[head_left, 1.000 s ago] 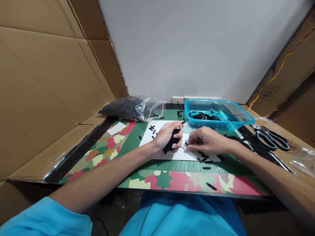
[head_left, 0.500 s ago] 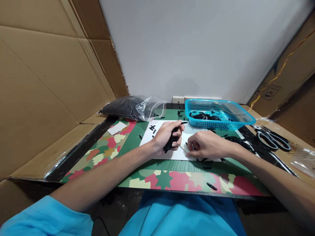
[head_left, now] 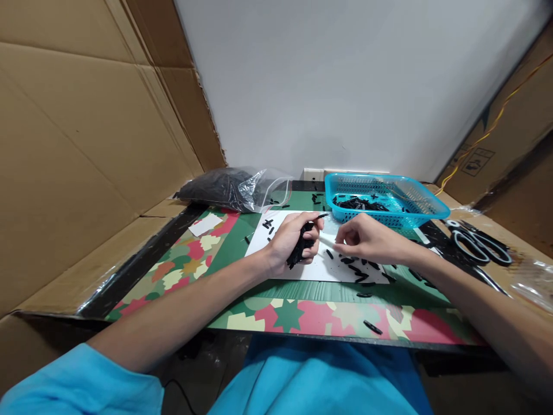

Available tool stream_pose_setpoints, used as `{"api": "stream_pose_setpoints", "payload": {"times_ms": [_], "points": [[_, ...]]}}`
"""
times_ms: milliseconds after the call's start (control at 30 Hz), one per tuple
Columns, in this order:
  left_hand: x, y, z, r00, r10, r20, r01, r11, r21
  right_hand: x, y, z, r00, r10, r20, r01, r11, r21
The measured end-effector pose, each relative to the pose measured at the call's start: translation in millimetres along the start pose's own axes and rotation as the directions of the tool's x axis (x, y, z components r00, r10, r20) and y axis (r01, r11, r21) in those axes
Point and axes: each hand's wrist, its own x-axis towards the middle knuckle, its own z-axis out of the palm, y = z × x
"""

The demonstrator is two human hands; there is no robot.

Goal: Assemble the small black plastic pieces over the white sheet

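My left hand (head_left: 290,242) is closed around a bundle of small black sticks (head_left: 301,249) over a white sheet (head_left: 317,268). Just to its right, my right hand (head_left: 367,241) is raised above the sheet, its fingertips pinched near the left hand; a thin pale strip shows at its fingertips, but I cannot make out what it is. Several loose black sticks (head_left: 358,271) lie on the sheet below the right hand.
A blue basket (head_left: 421,213) with black sticks stands at the back right. A clear bag of black pieces (head_left: 228,189) lies at the back left. Scissors (head_left: 477,243) rest on the right. Cardboard walls close both sides. A stray stick (head_left: 371,327) lies near the front edge.
My right hand has lifted off the sheet and moved up toward the left hand, uncovering the loose sticks it lay on. The left hand has stayed put.
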Motion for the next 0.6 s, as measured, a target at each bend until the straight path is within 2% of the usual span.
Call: {"api": "stream_pose_setpoints", "payload": {"times_ms": [133, 267, 333, 433, 600], "points": [[0.2, -0.7, -1.2, 1.0, -0.01, 0.009, 0.01, 1.0, -0.001, 2.0, 9.3, -6.8, 0.976, 0.087, -0.197, -0.014, 0.939, 0.343], [0.0, 0.1, -1.1, 0.999, -0.038, -0.008, 0.038, 0.999, 0.002, 2.8, 11.0, -6.8, 0.948, 0.117, -0.298, 0.107, 0.762, 0.639], [-0.4, 0.7, -0.5, 0.998, -0.053, -0.019, 0.053, 0.999, 0.004, 2.8, 9.7, -5.5, 0.945, 0.088, -0.316, 0.165, 0.705, 0.69], [-0.9, 0.9, 0.7, 0.998, -0.047, -0.035, 0.047, 0.999, 0.012, 2.5, 7.6, -2.5, 0.941, 0.022, -0.337, 0.236, 0.672, 0.702], [-1.6, 0.2, 2.6, 0.999, -0.005, -0.037, 0.006, 0.999, 0.039, 1.1, 5.7, 2.0, 0.912, -0.053, -0.407, 0.333, 0.676, 0.658]]}}
